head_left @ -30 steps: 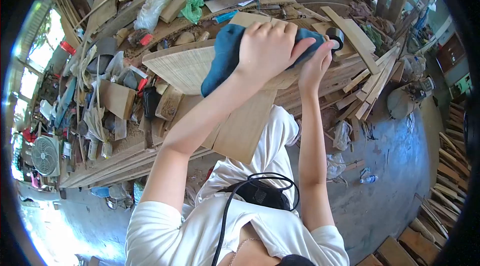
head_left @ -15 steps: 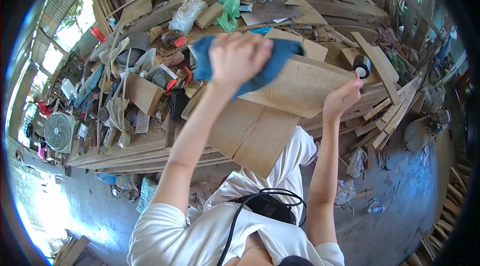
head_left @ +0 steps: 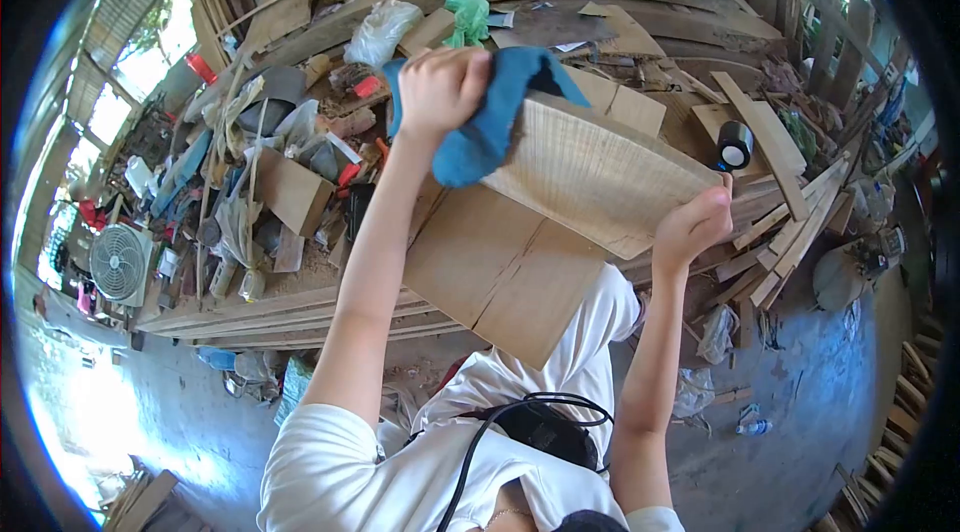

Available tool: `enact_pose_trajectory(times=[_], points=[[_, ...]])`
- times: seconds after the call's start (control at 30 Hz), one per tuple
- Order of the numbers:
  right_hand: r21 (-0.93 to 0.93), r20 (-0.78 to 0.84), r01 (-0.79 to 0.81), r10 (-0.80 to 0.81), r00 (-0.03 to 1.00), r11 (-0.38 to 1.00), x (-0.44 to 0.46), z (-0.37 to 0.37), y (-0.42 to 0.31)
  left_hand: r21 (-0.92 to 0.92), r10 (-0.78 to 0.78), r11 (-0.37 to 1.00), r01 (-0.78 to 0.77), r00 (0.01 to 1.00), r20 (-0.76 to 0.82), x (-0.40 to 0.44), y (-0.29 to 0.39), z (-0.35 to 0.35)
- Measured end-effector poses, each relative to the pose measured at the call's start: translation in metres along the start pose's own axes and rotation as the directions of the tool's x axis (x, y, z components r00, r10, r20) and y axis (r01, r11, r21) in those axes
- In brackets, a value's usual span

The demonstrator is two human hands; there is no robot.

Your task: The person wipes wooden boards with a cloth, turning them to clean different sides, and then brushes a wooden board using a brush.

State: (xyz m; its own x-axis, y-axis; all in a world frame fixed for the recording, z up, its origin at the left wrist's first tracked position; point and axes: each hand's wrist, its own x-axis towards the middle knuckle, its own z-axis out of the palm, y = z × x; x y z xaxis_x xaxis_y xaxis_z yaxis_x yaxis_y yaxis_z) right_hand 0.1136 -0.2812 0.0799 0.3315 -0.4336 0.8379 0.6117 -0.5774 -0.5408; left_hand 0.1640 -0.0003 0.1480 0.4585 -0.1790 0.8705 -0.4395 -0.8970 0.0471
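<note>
My left hand (head_left: 437,90) is closed around a blue cloth (head_left: 490,132), which drapes over the left end of a wooden board (head_left: 605,172). My right hand (head_left: 692,226) grips the board's right end, with the thumb along its near corner. The board is tilted, its pale broad face turned toward me and its top edge showing. Beneath it lies a flat brown cardboard sheet (head_left: 505,277) with a dark crease line, hanging over the bench edge above my knee. The board's far left end is hidden under the cloth.
A black cylinder (head_left: 735,145) stands just beyond my right hand. Wood strips (head_left: 800,232) lie piled at the right. Clutter, a wood block (head_left: 293,192) and a green plastic bag (head_left: 467,19) cover the bench; a fan (head_left: 120,262) stands at the left.
My left hand and the cloth have shifted left along the board, uncovering more of its face. The board has tipped more upright, and my right hand has moved slightly down.
</note>
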Motion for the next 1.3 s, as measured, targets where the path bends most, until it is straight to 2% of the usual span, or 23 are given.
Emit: enact_pose_trajectory(times=[0.13, 0.17, 0.2, 0.23, 0.27, 0.3, 0.33, 0.4, 0.43, 0.5, 0.53, 0.57, 0.67, 0.73, 0.77, 0.87, 0.93, 1.0, 1.07, 1.1, 1.17, 1.23, 1.3], points=[[0.02, -0.007, 0.062, -0.062, 0.998, 0.998, -0.008, -0.001, 0.0, 0.005, 0.015, 1.0, -0.014, 0.998, -0.068, 0.0, 0.018, -0.004], [0.034, -0.019, 0.078, -0.078, 0.997, 0.996, -0.009, -0.002, 0.0, -0.047, 0.065, 0.996, -0.07, 0.992, -0.107, 0.002, 0.038, 0.001], [0.043, -0.028, 0.094, -0.093, 0.995, 0.995, -0.01, -0.003, 0.0, -0.062, 0.133, 0.989, -0.136, 0.99, -0.048, 0.0, 0.063, 0.005], [0.024, -0.014, 0.039, -0.039, 0.999, 0.999, -0.013, -0.004, -0.003, -0.204, 0.157, 0.964, -0.169, 0.985, -0.075, -0.001, 0.09, 0.014], [0.004, 0.0, -0.016, 0.016, 1.0, 1.0, -0.018, -0.002, -0.01, -0.239, 0.184, 0.946, -0.218, 0.971, -0.156, -0.001, 0.116, 0.025], [-0.006, 0.019, -0.049, 0.049, 0.999, 0.999, -0.022, -0.001, -0.016, -0.284, 0.226, 0.928, -0.242, 0.97, -0.088, 0.0, 0.142, 0.023], [-0.017, 0.038, -0.082, 0.083, 0.996, 0.996, -0.025, 0.0, -0.021, -0.337, 0.242, 0.902, -0.27, 0.962, -0.124, -0.001, 0.161, 0.028], [-0.016, 0.092, -0.104, 0.105, 0.99, 0.994, -0.026, -0.002, -0.027, -0.305, 0.304, 0.906, -0.292, 0.953, -0.009, -0.002, 0.169, 0.022], [0.048, 0.13, -0.087, 0.08, 0.988, 0.995, -0.028, -0.004, -0.021, -0.312, 0.313, 0.897, -0.314, 0.948, -0.053, -0.001, 0.163, 0.022], [0.04, 0.082, 0.02, -0.024, 0.996, 0.999, -0.024, 0.0, -0.029, -0.32, 0.337, 0.876, -0.36, 0.933, -0.127, 0.0, 0.131, 0.02], [0.036, 0.054, 0.069, -0.071, 0.996, 0.997, -0.023, 0.002, -0.033, -0.316, 0.288, 0.906, -0.281, 0.957, -0.023, -0.002, 0.107, 0.019], [-0.01, 0.132, -0.048, 0.049, 0.99, 0.999, -0.029, -0.006, -0.03, -0.31, 0.198, 0.926, -0.218, 0.976, -0.094, -0.002, 0.08, 0.021], [0.034, 0.161, -0.089, 0.083, 0.983, 0.995, -0.033, -0.012, -0.032, -0.086, 0.046, 0.995, -0.056, 0.992, -0.117, -0.003, -0.01, 0.013], [0.051, 0.135, -0.006, -0.001, 0.991, 0.999, -0.029, -0.006, -0.043, -0.14, -0.062, 0.989, 0.057, 0.997, -0.035, 0.0, -0.041, 0.003], [0.058, 0.12, 0.04, -0.047, 0.992, 0.997, -0.028, -0.003, -0.047, -0.143, -0.056, 0.989, 0.047, 0.997, -0.056, -0.003, -0.045, 0.007], [0.035, 0.092, -0.1, 0.096, 0.991, 0.994, -0.037, -0.002, -0.039, -0.172, -0.011, 0.985, -0.013, 0.991, -0.132, -0.004, -0.011, 0.011], [0.012, 0.145, -0.096, 0.093, 0.985, 0.995, -0.031, -0.003, -0.048, -0.146, 0.16, 0.974, -0.17, 0.984, -0.082, -0.007, 0.036, 0.007], [0.018, 0.152, -0.057, 0.054, 0.987, 0.998, -0.03, -0.001, -0.054, -0.374, 0.231, 0.895, -0.241, 0.97, -0.072, -0.009, 0.095, 0.006], [0.064, 0.111, 0.004, -0.011, 0.994, 0.998, -0.037, 0.006, -0.057, -0.452, 0.305, 0.838, -0.307, 0.949, -0.079, -0.013, 0.138, -0.001], [0.053, 0.176, -0.046, 0.036, 0.984, 0.998, -0.042, 0.0, -0.051, -0.429, 0.319, 0.848, -0.312, 0.946, -0.058, -0.012, 0.134, -0.001], [0.04, 0.123, 0.026, -0.031, 0.992, 0.999, -0.04, 0.002, -0.049, -0.382, 0.353, 0.864, -0.328, 0.936, -0.005, -0.007, 0.113, 0.0], [0.016, 0.112, 0.022, -0.024, 0.993, 1.0, -0.043, -0.001, -0.045, -0.391, 0.179, 0.9, -0.19, 0.982, -0.066, -0.009, 0.068, 0.012], [0.031, 0.137, 0.034, -0.038, 0.99, 0.999, -0.037, -0.002, -0.054, -0.28, 0.078, 0.956, -0.089, 0.996, -0.053, -0.002, 0.017, 0.013]])
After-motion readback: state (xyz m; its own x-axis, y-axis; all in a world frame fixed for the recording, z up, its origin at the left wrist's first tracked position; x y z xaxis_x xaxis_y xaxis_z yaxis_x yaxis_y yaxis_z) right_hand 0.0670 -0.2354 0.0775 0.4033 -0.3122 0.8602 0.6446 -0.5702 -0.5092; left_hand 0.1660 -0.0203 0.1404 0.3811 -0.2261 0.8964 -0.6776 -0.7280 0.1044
